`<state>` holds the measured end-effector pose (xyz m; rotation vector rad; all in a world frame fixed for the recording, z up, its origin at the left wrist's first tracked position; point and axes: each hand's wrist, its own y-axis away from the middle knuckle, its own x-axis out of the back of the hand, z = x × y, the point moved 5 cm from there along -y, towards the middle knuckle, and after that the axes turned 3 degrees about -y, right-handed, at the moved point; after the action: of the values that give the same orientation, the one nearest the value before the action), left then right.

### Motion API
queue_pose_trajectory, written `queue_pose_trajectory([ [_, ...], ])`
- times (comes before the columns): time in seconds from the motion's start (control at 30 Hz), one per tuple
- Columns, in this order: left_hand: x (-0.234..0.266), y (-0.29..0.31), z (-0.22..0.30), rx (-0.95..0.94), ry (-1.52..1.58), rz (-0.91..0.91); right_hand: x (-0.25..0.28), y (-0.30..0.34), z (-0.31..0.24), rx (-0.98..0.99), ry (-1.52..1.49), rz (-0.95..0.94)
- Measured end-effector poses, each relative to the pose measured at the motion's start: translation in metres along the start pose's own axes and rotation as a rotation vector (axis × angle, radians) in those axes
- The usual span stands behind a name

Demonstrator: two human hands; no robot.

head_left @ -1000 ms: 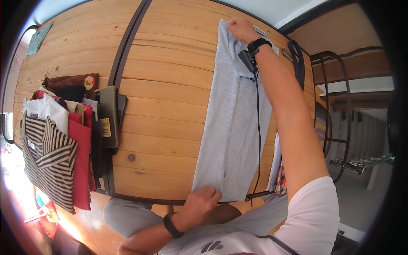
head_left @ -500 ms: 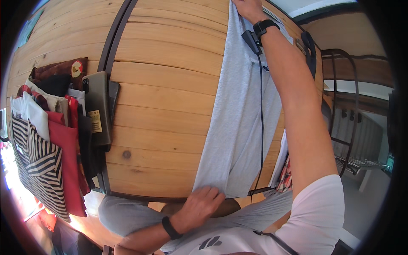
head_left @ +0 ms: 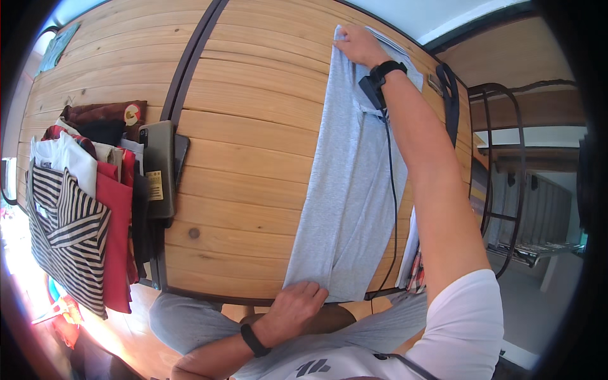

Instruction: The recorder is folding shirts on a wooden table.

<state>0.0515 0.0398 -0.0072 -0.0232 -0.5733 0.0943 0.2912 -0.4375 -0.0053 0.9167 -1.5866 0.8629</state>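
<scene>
1. Pinches far left corner of grey garment point(head_left: 342, 190) w/ R hand point(head_left: 361, 47), gripping cloth in closed fingers.
2. Grips near end of same garment w/ L hand point(head_left: 294, 309), curling closed fingers over cloth at table's near edge.
3. Has garment laid long & narrow btwn both hands, running near edge to far side of wooden table point(head_left: 247, 177).
4. Wears black band point(head_left: 254, 340) on L wrist; dark watch band point(head_left: 389, 68) + small black device point(head_left: 372, 93) on R, trailing thin black cable point(head_left: 391, 164) over garment.
5. Has phone point(head_left: 158, 164) to L, well apart from garment, overlapping dark slab point(head_left: 180, 152) (mostly hidden, can't tell kind).
6. Has clothes pile point(head_left: 79, 161) just L of phone, incl. striped shirt point(head_left: 82, 234), red cloth point(head_left: 118, 234) & brown cloth point(head_left: 101, 113) on far side.
7. Has plaid cloth point(head_left: 416, 272) near garment's R side, plus black strap point(head_left: 449, 104) by table's far R edge.
</scene>
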Motion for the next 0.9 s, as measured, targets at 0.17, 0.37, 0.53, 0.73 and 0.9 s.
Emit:
queue_pose_trajectory([
  [0.17,-0.011,0.004,-0.003,0.024,-0.022,-0.056,0.021,0.008,0.036,0.045,-0.213,0.304],
  [0.37,-0.012,0.009,-0.003,0.076,-0.008,-0.042,0.041,0.059,0.043,-0.239,-0.171,-0.011],
  [0.53,-0.002,0.001,0.000,0.066,-0.045,-0.003,0.082,0.109,0.032,-0.251,-0.295,-0.132],
  [0.73,-0.007,-0.005,-0.006,0.043,-0.061,0.005,0.108,0.222,-0.052,-0.008,-0.223,-0.371],
  [0.9,-0.019,0.006,-0.005,0.014,-0.092,0.050,0.089,0.345,-0.091,0.096,-0.474,-0.407],
])
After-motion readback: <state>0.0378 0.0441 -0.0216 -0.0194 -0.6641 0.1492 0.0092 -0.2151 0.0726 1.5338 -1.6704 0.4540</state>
